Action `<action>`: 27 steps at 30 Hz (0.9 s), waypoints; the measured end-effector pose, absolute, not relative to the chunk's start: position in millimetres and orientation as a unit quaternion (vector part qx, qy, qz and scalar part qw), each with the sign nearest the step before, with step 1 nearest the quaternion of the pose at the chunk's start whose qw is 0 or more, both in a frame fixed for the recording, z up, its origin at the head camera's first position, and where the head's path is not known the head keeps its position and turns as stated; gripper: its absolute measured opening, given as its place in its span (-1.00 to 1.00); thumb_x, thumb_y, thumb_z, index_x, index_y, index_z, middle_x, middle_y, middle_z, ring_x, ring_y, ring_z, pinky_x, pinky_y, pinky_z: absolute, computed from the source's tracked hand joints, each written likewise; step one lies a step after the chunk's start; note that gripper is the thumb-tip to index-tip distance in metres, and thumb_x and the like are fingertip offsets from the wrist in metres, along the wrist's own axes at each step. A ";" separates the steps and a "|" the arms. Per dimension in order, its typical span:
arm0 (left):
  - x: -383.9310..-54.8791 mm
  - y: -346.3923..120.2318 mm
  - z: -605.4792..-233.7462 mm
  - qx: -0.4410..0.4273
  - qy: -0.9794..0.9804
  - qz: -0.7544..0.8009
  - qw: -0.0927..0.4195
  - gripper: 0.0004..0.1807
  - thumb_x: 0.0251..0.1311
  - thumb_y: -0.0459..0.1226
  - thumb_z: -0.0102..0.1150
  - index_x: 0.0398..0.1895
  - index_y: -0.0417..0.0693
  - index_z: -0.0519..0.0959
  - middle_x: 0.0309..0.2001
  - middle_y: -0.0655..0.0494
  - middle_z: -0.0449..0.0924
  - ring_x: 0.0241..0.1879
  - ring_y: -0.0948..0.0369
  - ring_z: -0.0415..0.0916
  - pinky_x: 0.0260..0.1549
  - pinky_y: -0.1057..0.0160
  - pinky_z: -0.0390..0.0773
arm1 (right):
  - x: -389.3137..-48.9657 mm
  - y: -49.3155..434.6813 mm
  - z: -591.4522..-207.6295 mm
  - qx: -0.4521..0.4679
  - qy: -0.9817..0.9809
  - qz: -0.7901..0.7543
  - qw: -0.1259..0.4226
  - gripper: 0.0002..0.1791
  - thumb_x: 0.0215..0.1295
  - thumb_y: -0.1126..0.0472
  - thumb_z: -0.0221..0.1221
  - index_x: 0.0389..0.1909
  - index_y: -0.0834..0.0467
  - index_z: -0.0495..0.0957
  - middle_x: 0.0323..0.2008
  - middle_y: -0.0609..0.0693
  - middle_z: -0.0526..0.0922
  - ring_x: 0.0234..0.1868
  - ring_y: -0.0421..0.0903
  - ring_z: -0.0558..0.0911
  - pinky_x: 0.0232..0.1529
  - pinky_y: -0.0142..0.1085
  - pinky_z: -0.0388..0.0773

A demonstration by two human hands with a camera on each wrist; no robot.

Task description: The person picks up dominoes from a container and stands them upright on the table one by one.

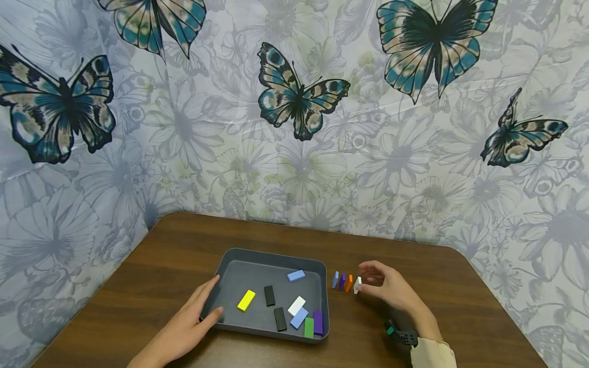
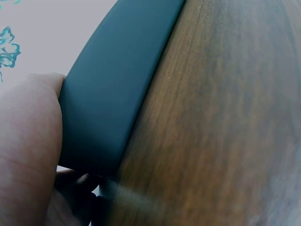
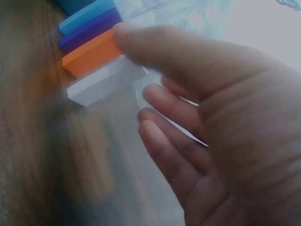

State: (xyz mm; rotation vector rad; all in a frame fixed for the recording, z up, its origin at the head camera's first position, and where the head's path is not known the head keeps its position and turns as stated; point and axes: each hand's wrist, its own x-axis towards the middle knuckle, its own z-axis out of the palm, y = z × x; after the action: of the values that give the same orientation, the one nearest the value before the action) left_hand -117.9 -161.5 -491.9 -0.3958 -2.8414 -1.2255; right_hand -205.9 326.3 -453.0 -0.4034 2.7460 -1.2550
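My left hand [image 1: 184,317] grips the near-left corner of a dark grey tray [image 1: 271,257], thumb at the front rim and fingers along the left side. In the left wrist view the thumb [image 2: 30,141] lies against the tray's outer wall [image 2: 108,89]. Right of the tray, a white block [image 1: 357,285] stands on edge at the end of a short row with an orange block [image 1: 349,283], a purple block [image 1: 342,281] and a light blue block [image 1: 335,279]. My right hand [image 1: 391,286] is beside the white block, thumb tip right at it, other fingers loosely bent and spread from the thumb.
Inside the tray lie a yellow block [image 1: 246,300], a green block [image 1: 309,327], a purple block [image 1: 318,322], a white block [image 1: 296,305], two black ones and two light blue ones. The brown wooden table [image 1: 184,245] ends at a butterfly-patterned backdrop [image 1: 313,174].
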 end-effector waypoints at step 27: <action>-118.2 -161.6 -492.9 -0.121 -0.912 -0.393 0.010 -0.23 0.37 0.12 -0.05 0.54 0.14 -0.04 0.47 0.07 0.05 0.42 0.03 0.10 0.20 -0.18 0.30 | -190.7 285.1 -410.6 -0.209 0.906 -0.359 -0.079 -0.57 0.16 -0.09 0.32 0.06 -0.22 0.50 0.03 -0.27 0.59 0.10 -0.15 0.57 0.06 -0.09 0.54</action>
State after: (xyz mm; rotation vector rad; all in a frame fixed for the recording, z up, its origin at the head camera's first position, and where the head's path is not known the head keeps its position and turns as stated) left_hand -118.2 -161.6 -492.9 -0.3785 -2.8455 -1.2260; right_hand -190.7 285.1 -410.6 -0.6929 3.0004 -1.1875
